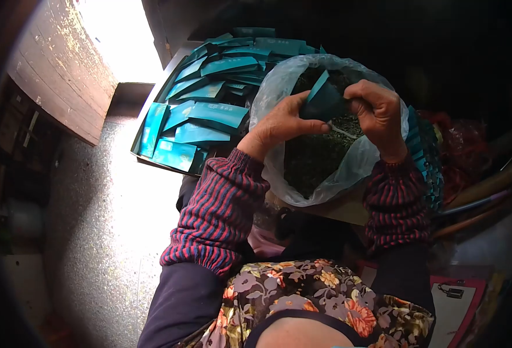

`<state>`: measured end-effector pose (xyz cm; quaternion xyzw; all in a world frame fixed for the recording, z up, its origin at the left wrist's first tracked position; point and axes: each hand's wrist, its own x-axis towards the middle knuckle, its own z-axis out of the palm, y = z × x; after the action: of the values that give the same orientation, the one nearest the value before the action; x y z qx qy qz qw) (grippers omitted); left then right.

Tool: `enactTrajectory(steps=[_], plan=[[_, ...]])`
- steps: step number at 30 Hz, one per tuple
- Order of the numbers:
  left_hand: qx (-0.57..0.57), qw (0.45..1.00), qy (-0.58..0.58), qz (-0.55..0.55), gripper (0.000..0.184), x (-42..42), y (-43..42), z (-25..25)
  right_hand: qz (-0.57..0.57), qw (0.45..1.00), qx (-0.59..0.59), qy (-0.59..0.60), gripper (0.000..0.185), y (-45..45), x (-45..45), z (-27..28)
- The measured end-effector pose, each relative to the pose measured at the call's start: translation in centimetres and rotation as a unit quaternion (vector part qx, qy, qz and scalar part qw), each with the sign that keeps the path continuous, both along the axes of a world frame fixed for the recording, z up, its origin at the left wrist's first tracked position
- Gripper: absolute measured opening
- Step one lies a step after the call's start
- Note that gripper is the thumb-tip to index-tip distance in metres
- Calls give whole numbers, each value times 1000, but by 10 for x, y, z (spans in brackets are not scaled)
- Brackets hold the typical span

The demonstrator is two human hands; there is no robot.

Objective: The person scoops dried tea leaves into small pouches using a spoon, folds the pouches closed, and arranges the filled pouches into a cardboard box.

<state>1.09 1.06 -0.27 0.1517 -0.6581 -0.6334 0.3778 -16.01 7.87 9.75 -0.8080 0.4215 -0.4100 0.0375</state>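
Note:
My left hand point(285, 123) grips a small teal packet point(324, 100) between thumb and fingers, tilted above an open plastic bag. My right hand point(379, 113) is closed, its thumb and forefinger pinched at the packet's right edge. Below both hands, the clear plastic bag point(274, 87) has its rim folded outward. It holds dark green, loose dried leaf point(314, 159). A thin pale strip point(346, 132) lies on the leaf under the packet; I cannot make out what it is.
Many teal packets point(218, 115) overlap in a shallow box point(169, 167) left of the bag. More teal packets point(421, 151) stand to its right, beside red plastic point(465, 145). A clipboard point(456, 301) lies at lower right. A wooden panel point(64, 64) stands at upper left.

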Motion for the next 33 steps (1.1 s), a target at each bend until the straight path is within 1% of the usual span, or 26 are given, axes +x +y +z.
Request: enactTrajectory(steps=[1, 2, 4, 8, 10, 12, 14, 16, 17, 19, 20, 22, 24, 26, 31, 33], plan=[[31, 998, 8, -46, 54, 1, 1, 1, 29, 999, 4, 13, 14, 1, 0, 0], [32, 998, 6, -47, 54, 2, 0, 0, 28, 1000, 4, 12, 14, 2, 1, 1], [59, 991, 40, -114, 49, 4, 1, 1, 77, 996, 25, 35, 17, 4, 3, 6], [84, 983, 57, -152, 47, 6, 4, 3, 79, 996, -5, 50, 20, 3, 3, 8], [83, 983, 76, -144, 39, 3, 3, 0, 92, 994, -16, 53, 16, 0, 1, 8], [88, 984, 85, -133, 39, 0, 3, -3, 75, 996, -26, 49, 16, 2, 2, 14], [93, 984, 94, -121, 38, -1, 1, -7, 58, 997, -36, 45, 19, 2, 4, 17], [74, 990, 62, -100, 43, -2, 0, -7, 33, 993, -94, 58, 31, 1, 8, 16], [74, 990, 62, -100, 43, -2, 1, -7, 33, 993, -93, 57, 31, 1, 10, 16], [95, 992, 67, -56, 34, -2, 5, -1, 23, 979, -132, 156, 39, -2, 12, 11], [94, 992, 67, -55, 34, 0, 7, 2, 19, 978, -129, 162, 41, -3, 11, 8], [88, 995, 37, -27, 33, 1, 9, 5, 9, 974, -139, 179, 40, 0, 13, 7], [78, 996, 33, -21, 33, 0, 7, 5, -2, 969, -150, 197, 39, 3, 13, 9], [70, 997, 31, -14, 32, 0, 7, 5, -10, 971, -153, 183, 37, 4, 14, 14], [32, 999, 25, 22, 33, -1, 10, 9, -3, 977, -134, 166, 36, 2, 12, 6], [40, 999, 25, 20, 36, 1, 11, 12, -1, 979, -122, 161, 36, 2, 12, 4]])
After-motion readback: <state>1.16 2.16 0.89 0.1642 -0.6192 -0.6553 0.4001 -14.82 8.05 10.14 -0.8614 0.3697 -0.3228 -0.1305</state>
